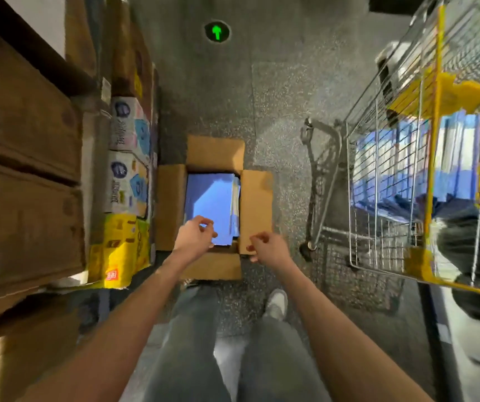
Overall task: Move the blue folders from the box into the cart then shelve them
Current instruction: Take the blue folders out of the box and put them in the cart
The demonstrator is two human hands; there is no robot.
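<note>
Jeans [192,358], two legs, bottom centre; one white shoe [276,303] on the speckled floor [276,82]. Box [214,153]: brown cardboard, on the floor straight ahead, four flaps folded outward. Folders [209,198]: blue, stacked inside the box, top one facing up. Left hand [194,237]: fingers loosely curled, thumb close to forefinger, nothing held; poised over the near left corner of the box opening, above the folders. Right hand [267,246]: fingers loosely curled, nothing held; over the near corner of the right flap [256,204], contact not discernible. Cart [378,248]: wire mesh, yellow trim, to the right of the box and apart from it. Carted folders [383,181]: blue, lying in the basket behind the mesh. Cartons [21,134]: brown, stacked at far left. Printed packs [128,158], white and blue, and yellow packs [120,245]: between cartons and box, just beside the left flap. Green arrow [217,31]: round floor marker beyond the box.
</note>
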